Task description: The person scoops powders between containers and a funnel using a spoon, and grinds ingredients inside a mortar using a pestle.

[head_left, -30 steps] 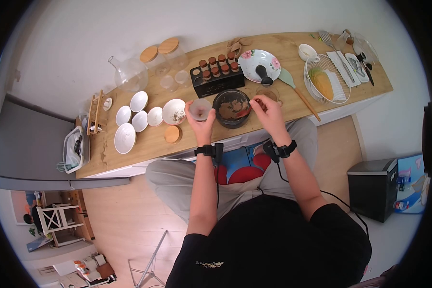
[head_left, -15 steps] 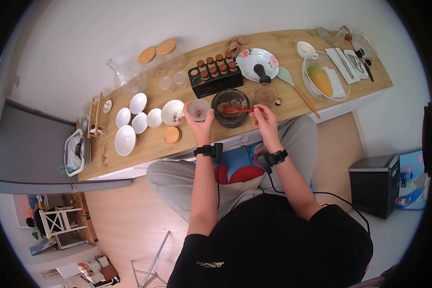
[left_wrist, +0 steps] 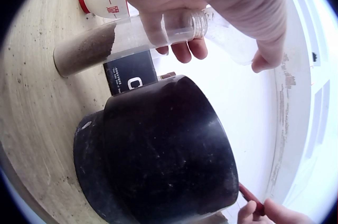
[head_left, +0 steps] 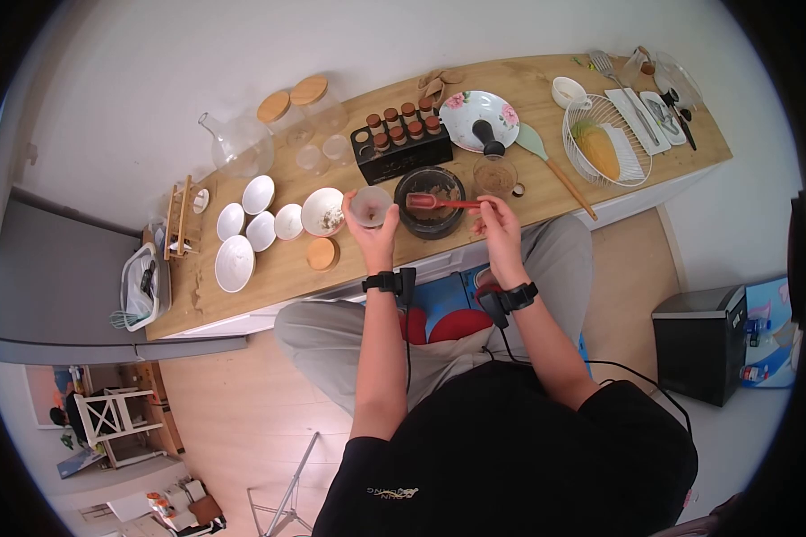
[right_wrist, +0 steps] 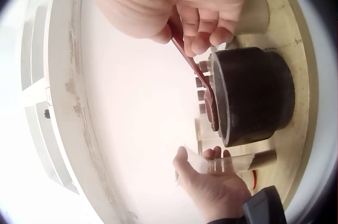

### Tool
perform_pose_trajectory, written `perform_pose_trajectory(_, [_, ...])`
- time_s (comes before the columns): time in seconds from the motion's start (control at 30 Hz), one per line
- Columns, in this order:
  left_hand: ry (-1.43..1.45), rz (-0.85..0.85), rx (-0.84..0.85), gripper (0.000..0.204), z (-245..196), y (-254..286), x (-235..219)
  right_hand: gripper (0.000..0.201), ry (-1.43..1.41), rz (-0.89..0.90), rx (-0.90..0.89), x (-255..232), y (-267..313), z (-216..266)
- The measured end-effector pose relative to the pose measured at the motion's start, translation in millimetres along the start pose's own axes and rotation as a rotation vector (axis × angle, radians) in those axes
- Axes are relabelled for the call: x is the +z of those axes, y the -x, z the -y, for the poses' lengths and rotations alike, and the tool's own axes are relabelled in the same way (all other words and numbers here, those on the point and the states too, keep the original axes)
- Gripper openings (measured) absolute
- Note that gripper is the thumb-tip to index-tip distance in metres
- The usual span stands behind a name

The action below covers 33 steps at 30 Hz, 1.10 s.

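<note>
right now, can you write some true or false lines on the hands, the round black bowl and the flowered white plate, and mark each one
1. The right hand holds a red scoop. True.
2. The left hand is empty. False: its fingers are round a clear cylindrical jar with brown powder in it.
3. The scoop is inside the jar. False: it is over the round black bowl.
4. A pale green spatula with a wooden handle lies beside the flowered white plate. True.
</note>
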State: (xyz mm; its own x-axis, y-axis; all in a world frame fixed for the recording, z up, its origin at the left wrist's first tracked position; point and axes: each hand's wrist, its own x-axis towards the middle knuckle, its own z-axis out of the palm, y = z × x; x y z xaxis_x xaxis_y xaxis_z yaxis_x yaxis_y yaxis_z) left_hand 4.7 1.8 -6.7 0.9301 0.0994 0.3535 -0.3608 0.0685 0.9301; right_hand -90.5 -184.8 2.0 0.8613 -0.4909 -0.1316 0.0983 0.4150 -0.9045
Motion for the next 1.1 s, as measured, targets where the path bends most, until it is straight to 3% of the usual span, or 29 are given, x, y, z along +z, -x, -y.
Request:
perform_pose_trajectory(0.33, [0.028,0.01,-0.016,0.07,3.3,-0.4,-1.0,0.02,-0.017,0.123,-0.2,33.9,3.3,41.0])
perform_pose_trajectory(0.63, [-0.058,-0.017,0.052,0.068,-2.5,-0.1,0.5,0.022,0.182,0.416,-0.364,55.2,10.2,43.7])
perform_pose_trajectory(0.77, [-0.133,-0.025,0.084,0.068,1.4,-0.8,-1.1,0.022,0.182,0.421,-0.394,51.9,8.5,46.6])
perform_pose_trajectory(0.83, [0.029,0.006,-0.01,0.069,-3.7,0.7,0.3,0.022,0.129,0.336,-0.384,46.2,4.4,48.6])
perform_pose_trajectory(1.1, [-0.008,-0.009,0.011,0.07,-1.6,-0.1,0.5,0.016,0.272,0.099,-0.367,12.0,-22.7,35.1])
